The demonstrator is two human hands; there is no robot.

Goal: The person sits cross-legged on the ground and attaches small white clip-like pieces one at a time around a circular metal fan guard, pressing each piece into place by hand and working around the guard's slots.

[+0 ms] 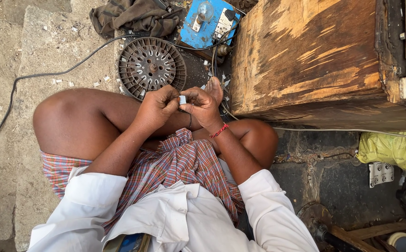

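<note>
While you sit cross-legged beside the wooden box [305, 56], a yellow sack [394, 150] lies at far right with a white blister strip [381, 173] below it. Blue switch board [207, 21] carries a bulb [205, 10]. Your left hand [156, 108] and right hand [204, 105] pinch a small white piece [182, 99] above your knees.

- Single head-worn view, aimed steeply down onto the lap.
- Close range: left hand [158, 108] and right hand [202, 105] just above frame centre.
- Wooden box [305, 60] at upper right, round slotted disc [151, 66] at upper centre.
- No second view to overlap.
</note>
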